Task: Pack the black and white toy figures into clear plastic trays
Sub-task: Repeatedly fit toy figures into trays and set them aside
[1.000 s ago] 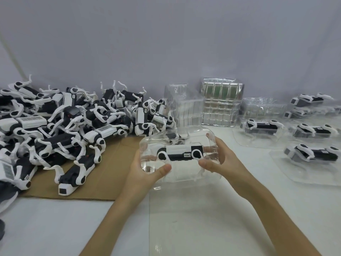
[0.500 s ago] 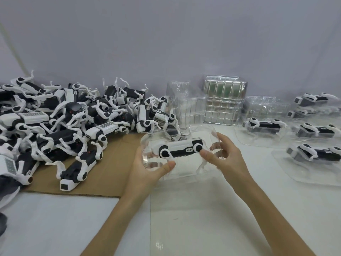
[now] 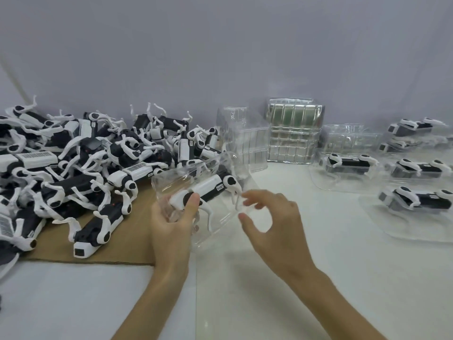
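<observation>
Tray [image 3: 221, 230] with figure [image 3: 208, 188] gripped by left hand [image 3: 171, 224] — right hand [image 3: 277, 224] loose, empty; pile [image 3: 85, 168] left, stacks [image 3: 293, 133] behind.

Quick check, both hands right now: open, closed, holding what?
Left hand: holding the tray with a toy inside.
Right hand: fingers curled at the tray's edge, blurred; contact cannot be told.

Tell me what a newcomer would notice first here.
The big heap of toy figures on the cardboard at left grabs the eye first. At centre, the left hand grips a clear tray with one figure inside, the right hand loose beside it. Packed trays line the right side.
</observation>
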A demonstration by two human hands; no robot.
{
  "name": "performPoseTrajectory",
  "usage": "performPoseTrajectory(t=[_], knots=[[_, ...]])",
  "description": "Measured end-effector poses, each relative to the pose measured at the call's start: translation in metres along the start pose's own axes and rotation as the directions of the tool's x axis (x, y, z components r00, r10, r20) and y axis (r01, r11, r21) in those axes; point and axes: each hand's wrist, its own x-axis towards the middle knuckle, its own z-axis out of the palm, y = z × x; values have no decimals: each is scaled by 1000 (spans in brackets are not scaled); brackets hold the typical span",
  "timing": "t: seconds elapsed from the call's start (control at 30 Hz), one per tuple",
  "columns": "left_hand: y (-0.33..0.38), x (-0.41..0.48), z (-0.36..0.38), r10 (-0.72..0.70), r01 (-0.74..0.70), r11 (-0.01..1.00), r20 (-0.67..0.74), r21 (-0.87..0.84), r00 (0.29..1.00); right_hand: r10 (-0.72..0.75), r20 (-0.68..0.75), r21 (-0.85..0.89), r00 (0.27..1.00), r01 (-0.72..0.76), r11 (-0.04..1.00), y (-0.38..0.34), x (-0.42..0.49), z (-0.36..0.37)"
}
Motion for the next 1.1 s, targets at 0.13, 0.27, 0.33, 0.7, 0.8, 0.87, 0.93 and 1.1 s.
performPoseTrajectory(t=[0.13, 0.27, 0.33, 0.7, 0.8, 0.87, 0.93, 1.1], knots=[[-2, -21, 7, 194, -196, 977, 24, 82, 981, 28, 46, -192, 999, -19, 981, -6, -11, 13], [-7, -45, 19, 310, -320, 944, 125, 78, 943, 84, -28, -325, 996, -89, 941, -4, -7, 7], [-9, -52, 21, 336, -353, 932, 165, 81, 927, 136, -8, -379, 991, -128, 916, -2, -5, 3], [-7, -49, 21, 463, -520, 826, 265, 218, 846, 56, -129, -348, 990, -99, 932, 6, -4, 6], [-6, -48, 21, 469, -518, 831, 245, 203, 848, 4, -183, -328, 983, -65, 943, 4, -3, 6], [-5, -48, 21, 477, -524, 828, 240, 198, 845, -20, -192, -321, 981, -44, 946, 4, -2, 6], [-5, -47, 21, 483, -528, 827, 238, 192, 843, -25, -187, -322, 982, -37, 946, 3, -2, 7], [-2, -40, 19, 451, -480, 853, 176, 203, 875, 10, -173, -316, 985, -65, 947, 0, -2, 7]])
